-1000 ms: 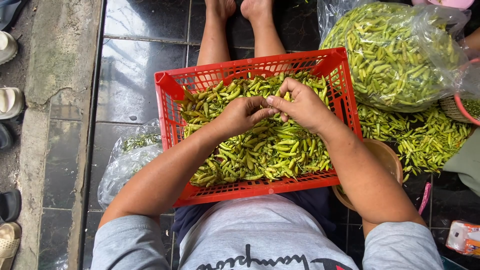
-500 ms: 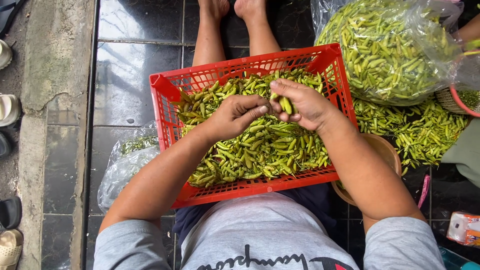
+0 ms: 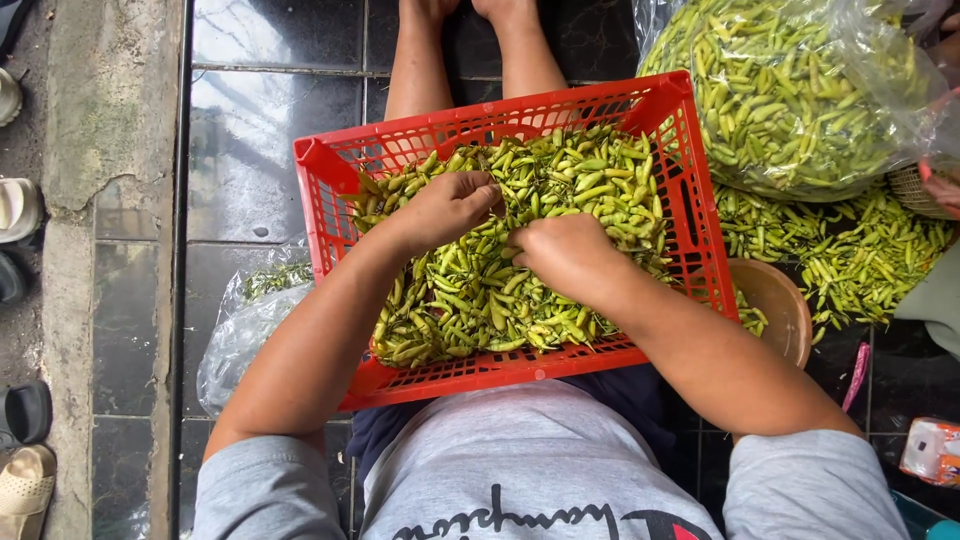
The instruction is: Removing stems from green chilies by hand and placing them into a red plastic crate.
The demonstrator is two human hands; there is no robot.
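Note:
A red plastic crate [image 3: 325,175] rests on my lap, filled with small green chilies [image 3: 470,300]. My left hand [image 3: 448,207] lies on the pile in the crate's upper middle, its fingertips curled and pinching chilies. My right hand [image 3: 565,255] is just right of it, knuckles up, with its fingers curled down into the pile. The fingertips are hidden among the chilies. The two hands are a few centimetres apart.
A large clear bag of green chilies [image 3: 790,95] stands at the upper right, with loose chilies [image 3: 850,255] spread below it. A brown bowl [image 3: 775,300] sits beside the crate's right edge. A clear plastic bag [image 3: 245,330] lies at the left. Sandals [image 3: 20,210] line the concrete edge.
My right hand, which held a chili raised above the pile, has dropped into the chilies. My left hand has moved slightly left and away from it.

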